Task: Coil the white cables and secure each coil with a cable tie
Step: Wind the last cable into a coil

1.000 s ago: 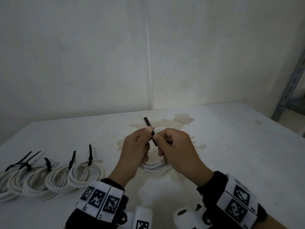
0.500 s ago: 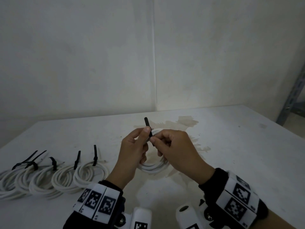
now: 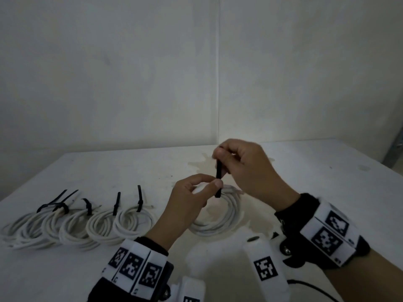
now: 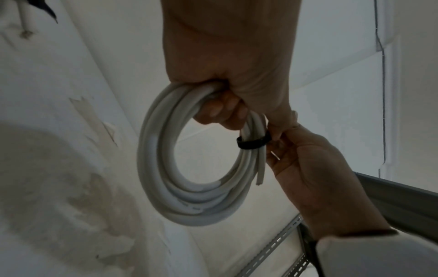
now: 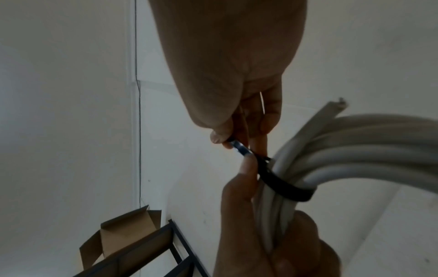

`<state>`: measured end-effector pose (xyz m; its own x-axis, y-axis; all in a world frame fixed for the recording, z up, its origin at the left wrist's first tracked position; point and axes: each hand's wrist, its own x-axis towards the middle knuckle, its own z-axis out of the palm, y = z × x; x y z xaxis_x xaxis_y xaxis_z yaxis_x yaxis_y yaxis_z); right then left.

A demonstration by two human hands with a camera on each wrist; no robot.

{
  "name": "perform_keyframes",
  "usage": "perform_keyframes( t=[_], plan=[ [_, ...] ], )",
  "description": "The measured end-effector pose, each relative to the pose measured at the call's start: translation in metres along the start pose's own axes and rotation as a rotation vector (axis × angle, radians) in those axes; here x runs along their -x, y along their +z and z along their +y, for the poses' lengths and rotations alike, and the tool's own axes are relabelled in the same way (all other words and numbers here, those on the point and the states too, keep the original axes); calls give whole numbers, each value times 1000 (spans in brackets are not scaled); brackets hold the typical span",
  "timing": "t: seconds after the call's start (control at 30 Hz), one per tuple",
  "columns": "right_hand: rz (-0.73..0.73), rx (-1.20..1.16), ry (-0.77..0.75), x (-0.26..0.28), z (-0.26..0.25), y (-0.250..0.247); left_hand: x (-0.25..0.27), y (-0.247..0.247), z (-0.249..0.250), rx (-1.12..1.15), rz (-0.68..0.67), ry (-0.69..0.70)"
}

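Note:
A white cable coil [image 3: 220, 221] hangs above the table in my left hand [image 3: 192, 197], whose fingers curl round its strands [image 4: 189, 93]. A black cable tie [image 3: 218, 182] is looped tight round the coil [image 4: 252, 143] [image 5: 284, 185]. My right hand [image 3: 244, 164] is raised above the left and pinches the tie's free tail [image 5: 239, 147] between thumb and fingers, the tail standing upright. The left thumb [image 5: 247, 168] presses at the tie's head. One cut cable end [image 5: 336, 105] sticks out of the bundle.
Several tied white coils [image 3: 76, 225] with black ties lie in a row at the table's left. The white table [image 3: 316, 188] has a brown stain behind my hands. A metal shelf frame [image 5: 147, 249] and a cardboard box [image 5: 118, 234] stand to the right.
My right hand has risen and pulled the tie's tail upward through the head, so the loop has closed on the coil. The left hand has stayed on the coil.

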<state>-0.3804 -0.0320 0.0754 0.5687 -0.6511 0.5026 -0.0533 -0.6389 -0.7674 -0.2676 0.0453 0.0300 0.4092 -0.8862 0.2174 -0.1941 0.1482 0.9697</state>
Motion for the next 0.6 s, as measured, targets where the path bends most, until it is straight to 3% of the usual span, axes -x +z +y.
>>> perform_keyframes(
  t=[0.2,0.33,0.6],
  plan=[
    [94,-72,37,-6,-6,11,2,-5,4,7,16,-2],
    [-33,-171,100,-6,-7,15,4,-8,5,33,44,0],
    [123,-51,-93,-1,-11,20,7,-5,11,23,36,25]
  ],
)
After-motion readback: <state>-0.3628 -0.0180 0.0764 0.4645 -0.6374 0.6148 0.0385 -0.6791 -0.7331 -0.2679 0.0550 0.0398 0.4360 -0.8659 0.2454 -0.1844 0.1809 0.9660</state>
